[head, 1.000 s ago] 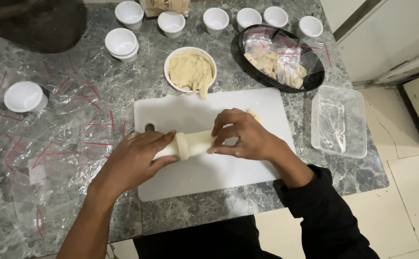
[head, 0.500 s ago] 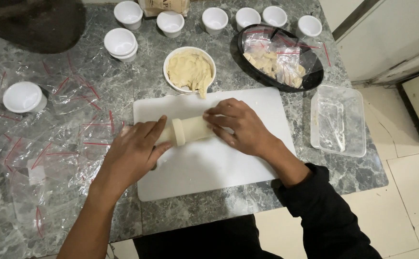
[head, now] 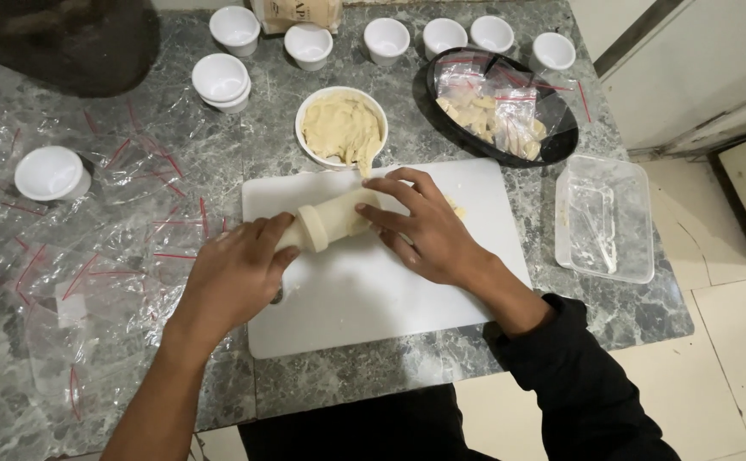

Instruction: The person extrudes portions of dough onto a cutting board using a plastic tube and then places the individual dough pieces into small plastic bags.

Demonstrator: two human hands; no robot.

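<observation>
Figure: rolling on the board. I am pressing my left hand [head: 234, 275] and right hand [head: 428, 232] on a pale rolling pin [head: 330, 222], which is lying slanted across the upper part of the white cutting board [head: 373, 299]. My left fingers are curling around its left end; my right palm and spread fingers are lying flat over its right end, not closed around it. The board's near half is lying bare. A white bowl of dough [head: 342, 128] is touching the board's far edge. A black tray of bagged pieces [head: 501, 107] is sitting beyond the right corner, a clear plastic container [head: 605, 218] near the counter's right edge, loose clear bags [head: 74, 282] to the left.
</observation>
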